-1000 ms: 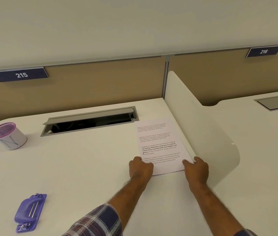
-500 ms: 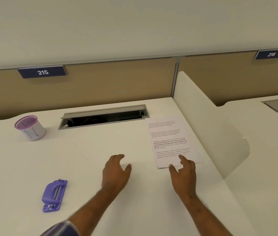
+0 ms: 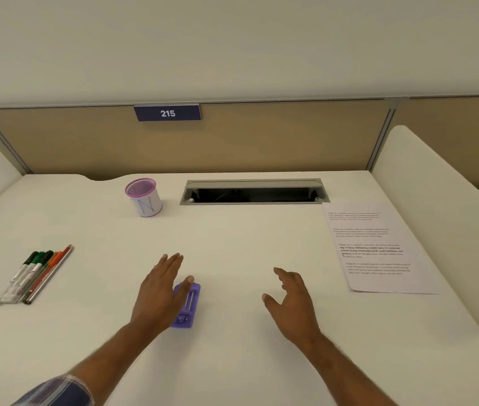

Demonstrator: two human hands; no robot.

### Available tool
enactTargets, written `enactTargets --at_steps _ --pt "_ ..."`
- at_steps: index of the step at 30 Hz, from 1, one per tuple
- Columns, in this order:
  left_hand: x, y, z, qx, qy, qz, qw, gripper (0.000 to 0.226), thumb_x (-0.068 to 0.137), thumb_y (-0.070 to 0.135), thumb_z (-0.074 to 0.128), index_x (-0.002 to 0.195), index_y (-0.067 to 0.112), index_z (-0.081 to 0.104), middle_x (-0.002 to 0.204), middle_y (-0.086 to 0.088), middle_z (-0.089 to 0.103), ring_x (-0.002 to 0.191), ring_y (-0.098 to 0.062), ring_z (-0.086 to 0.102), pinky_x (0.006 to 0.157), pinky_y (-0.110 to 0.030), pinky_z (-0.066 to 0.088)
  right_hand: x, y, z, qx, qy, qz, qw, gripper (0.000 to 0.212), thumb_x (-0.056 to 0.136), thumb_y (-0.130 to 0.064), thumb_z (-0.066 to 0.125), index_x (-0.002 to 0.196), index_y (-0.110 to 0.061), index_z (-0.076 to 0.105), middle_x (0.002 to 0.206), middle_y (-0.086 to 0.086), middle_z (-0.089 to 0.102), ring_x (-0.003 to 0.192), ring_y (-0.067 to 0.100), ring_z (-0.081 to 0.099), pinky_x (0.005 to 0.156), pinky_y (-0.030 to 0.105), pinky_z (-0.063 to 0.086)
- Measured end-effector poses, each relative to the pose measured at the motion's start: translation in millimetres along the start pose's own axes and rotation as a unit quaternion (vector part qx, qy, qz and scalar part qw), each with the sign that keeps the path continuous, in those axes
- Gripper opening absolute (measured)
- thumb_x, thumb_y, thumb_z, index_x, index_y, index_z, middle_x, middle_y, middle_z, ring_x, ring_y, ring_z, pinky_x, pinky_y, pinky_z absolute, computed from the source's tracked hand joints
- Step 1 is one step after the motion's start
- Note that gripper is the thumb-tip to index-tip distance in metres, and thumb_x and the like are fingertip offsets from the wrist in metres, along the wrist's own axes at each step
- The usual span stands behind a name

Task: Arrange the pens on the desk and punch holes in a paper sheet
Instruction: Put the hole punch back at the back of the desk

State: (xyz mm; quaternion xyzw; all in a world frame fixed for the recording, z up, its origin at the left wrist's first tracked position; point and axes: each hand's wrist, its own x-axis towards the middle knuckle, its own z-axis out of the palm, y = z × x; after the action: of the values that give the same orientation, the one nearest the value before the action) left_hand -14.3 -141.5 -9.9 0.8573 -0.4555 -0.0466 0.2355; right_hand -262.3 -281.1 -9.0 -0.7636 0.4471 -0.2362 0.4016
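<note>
A purple hole punch (image 3: 189, 306) lies on the white desk (image 3: 232, 347) near the middle front. My left hand (image 3: 160, 291) hovers open over its left side and hides part of it, thumb near its far end. My right hand (image 3: 291, 303) is open, palm down, to the right of the punch and holds nothing. A printed paper sheet (image 3: 374, 247) lies flat at the right side of the desk, apart from both hands. Several pens and markers (image 3: 37, 273) lie side by side in a row at the left.
A white pen cup with a pink rim (image 3: 144, 197) stands at the back left. A grey cable slot (image 3: 254, 191) is open at the back. White side dividers (image 3: 426, 186) bound the desk, and a tan panel carries a 215 sign (image 3: 167, 113).
Both hands have left the paper's near edge and moved left. The left hand now reaches over the hole punch. The view has swung left, bringing the pens into sight.
</note>
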Motion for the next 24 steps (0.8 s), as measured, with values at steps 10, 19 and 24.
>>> enactTargets --at_steps 10,19,24 --pt "15.9 -79.0 3.9 0.044 -0.032 -0.005 0.999 0.056 0.104 0.033 0.031 0.157 0.017 0.019 0.164 0.002 0.023 0.153 -0.016 0.015 0.123 -0.034 0.015 1.1 -46.7 90.5 -0.096 -0.186 -0.094 0.973 0.095 0.076 -0.044 0.073 0.152 -0.03 0.018 0.157 -0.009 0.022 0.145 0.009 0.021 0.116 0.024 0.02" --pt "19.9 -99.3 26.9 0.09 -0.081 0.023 0.992 0.077 0.094 0.062 0.013 0.158 0.02 0.002 0.166 0.007 -0.001 0.153 -0.012 0.0 0.122 -0.029 -0.003 17.0 -57.7 128.7 -0.143 -0.241 -0.171 0.944 0.116 0.061 -0.064 0.076 0.151 -0.037 0.008 0.159 -0.011 0.019 0.145 0.005 0.014 0.114 0.023 0.012" --pt "21.3 -101.4 29.2 0.095 -0.071 0.033 0.992 0.075 0.096 0.061 0.013 0.158 0.02 0.001 0.167 0.005 -0.001 0.153 -0.012 -0.003 0.121 -0.028 -0.006 19.9 -59.8 130.8 -0.147 -0.203 -0.199 0.947 0.092 0.06 -0.059 0.079 0.139 -0.03 0.04 0.135 -0.013 0.047 0.125 0.003 0.037 0.1 0.0 0.013"
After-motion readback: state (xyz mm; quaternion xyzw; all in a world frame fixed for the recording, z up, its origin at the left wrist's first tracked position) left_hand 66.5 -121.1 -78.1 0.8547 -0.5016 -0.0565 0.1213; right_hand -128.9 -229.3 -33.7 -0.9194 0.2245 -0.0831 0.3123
